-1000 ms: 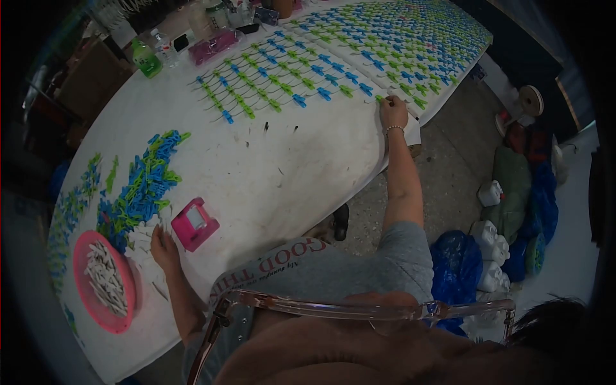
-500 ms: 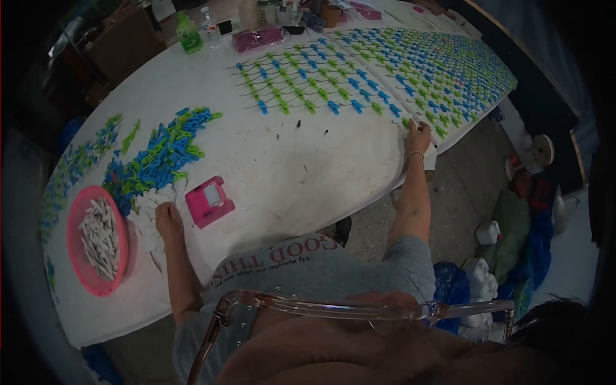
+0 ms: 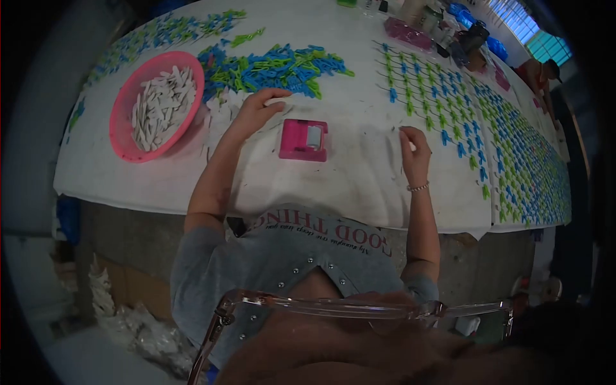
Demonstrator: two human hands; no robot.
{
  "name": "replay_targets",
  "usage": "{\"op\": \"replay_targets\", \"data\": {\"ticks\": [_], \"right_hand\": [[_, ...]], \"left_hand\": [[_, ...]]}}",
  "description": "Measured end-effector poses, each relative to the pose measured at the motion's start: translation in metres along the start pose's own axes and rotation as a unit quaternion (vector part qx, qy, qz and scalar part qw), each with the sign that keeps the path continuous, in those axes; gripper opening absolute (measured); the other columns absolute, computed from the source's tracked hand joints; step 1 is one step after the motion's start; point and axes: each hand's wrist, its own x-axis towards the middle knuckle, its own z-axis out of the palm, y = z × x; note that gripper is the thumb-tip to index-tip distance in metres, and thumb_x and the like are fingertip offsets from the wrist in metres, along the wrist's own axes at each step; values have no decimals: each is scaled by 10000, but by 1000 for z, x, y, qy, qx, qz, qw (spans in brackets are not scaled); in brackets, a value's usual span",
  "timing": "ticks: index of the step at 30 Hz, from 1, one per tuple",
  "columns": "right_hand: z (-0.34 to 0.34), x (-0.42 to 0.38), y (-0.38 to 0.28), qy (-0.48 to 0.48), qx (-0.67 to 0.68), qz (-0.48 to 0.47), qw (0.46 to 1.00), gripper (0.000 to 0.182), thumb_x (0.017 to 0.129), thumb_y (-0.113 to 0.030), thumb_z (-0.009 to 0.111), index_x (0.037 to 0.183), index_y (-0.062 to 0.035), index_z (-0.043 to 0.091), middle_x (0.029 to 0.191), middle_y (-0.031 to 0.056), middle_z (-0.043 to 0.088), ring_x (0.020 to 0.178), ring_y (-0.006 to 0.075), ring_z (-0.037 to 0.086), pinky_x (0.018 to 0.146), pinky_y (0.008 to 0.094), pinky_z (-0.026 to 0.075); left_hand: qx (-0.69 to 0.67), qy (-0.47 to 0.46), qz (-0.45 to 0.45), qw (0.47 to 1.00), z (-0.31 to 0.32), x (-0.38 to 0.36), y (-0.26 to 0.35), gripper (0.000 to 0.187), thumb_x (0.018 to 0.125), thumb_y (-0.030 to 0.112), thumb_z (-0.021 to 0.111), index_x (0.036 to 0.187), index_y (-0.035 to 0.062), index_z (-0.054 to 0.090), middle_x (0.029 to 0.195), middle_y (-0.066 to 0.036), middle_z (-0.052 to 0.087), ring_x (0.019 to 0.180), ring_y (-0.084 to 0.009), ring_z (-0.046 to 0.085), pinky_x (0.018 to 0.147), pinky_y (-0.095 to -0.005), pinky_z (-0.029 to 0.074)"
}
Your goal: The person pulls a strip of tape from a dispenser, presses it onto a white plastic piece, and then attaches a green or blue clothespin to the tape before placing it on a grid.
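Observation:
My left hand (image 3: 258,112) is over the white pieces (image 3: 221,115) beside the blue and green clip pile (image 3: 276,69), thumb and fingers apart with nothing seen between them. A pink box (image 3: 296,140) with a pale insert lies on the table to its lower right. My right hand (image 3: 416,149) is above the white cloth, right of the box and left of the laid-out rows of clips (image 3: 443,102). Its fingers are curled; whatever they may hold is too small to make out.
A pink basket (image 3: 120,122) of white pieces stands at the left on the white table (image 3: 96,183). More clips (image 3: 167,35) lie behind it. Bottles, jars and a pink package (image 3: 408,35) are at the back. Another person (image 3: 536,77) is at the far right.
The view has turned toward the right. My right hand has left the edge of the clip rows and come nearer the pink box. My left hand has moved up toward the clip pile and opened.

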Motion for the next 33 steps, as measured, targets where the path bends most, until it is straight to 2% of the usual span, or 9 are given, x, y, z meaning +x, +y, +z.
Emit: {"op": "replay_targets", "data": {"ticks": [3,4,6,10,15,19,21,28,33], "right_hand": [[67,15,-29,-174,222,115,952,158,889,-92,597,1020,-14,641,898,53,652,796,121,609,737,241,485],[81,21,-44,-179,224,116,951,158,889,-92,597,1020,-14,641,898,53,652,796,121,609,737,241,485],[96,37,-76,-241,386,311,834,185,901,-69,573,1062,-1,634,878,27,640,827,113,605,763,251,500],[114,39,-70,-335,393,328,791,177,894,-63,581,1053,-3,630,854,24,640,783,104,604,737,264,508],[123,24,-64,-301,298,254,870,125,863,-57,624,975,-4,627,845,30,638,729,91,602,702,251,499],[128,11,-60,-300,208,177,914,123,845,-61,647,953,-6,624,830,30,647,750,96,607,699,249,484],[130,7,-63,-221,72,7,973,114,830,-57,655,934,-20,624,829,41,650,776,117,615,698,258,474],[147,-2,-56,-201,34,-94,974,149,777,-17,661,921,-48,635,861,73,631,769,198,596,686,302,471],[141,-2,-56,-208,28,-161,964,175,719,-23,651,885,-76,636,840,71,623,761,259,557,677,364,449]], "left_hand": [[-36,-50,-16,998,8,0,-2,162,852,34,607,1013,41,615,996,-21,594,910,-90,575,782,-237,475],[-36,-47,-20,998,12,0,-1,162,852,34,607,1013,41,615,996,-21,594,910,-90,575,782,-237,475],[-106,-106,23,988,17,-2,0,159,841,6,611,996,40,598,991,-21,589,910,-80,578,798,-227,479],[-142,-89,23,986,20,-4,-2,198,837,-11,609,1028,33,583,1013,-28,588,912,-84,581,806,-224,479],[-265,1,-35,964,28,-13,6,174,857,-4,598,1027,25,577,1006,-35,595,895,-91,588,802,-240,487],[-242,9,-77,967,26,-11,-16,154,865,37,619,1015,36,583,953,-17,608,864,-85,586,787,-236,487],[-202,-14,-21,979,24,-9,-21,138,867,69,635,995,42,591,906,2,612,849,-77,583,780,-220,480],[-118,-22,22,992,18,-9,-20,119,857,93,650,967,60,618,891,9,611,828,-65,571,772,-233,469],[136,-70,108,982,8,-14,-4,46,817,65,668,861,67,655,852,3,622,801,-123,547,709,-266,444]]}}
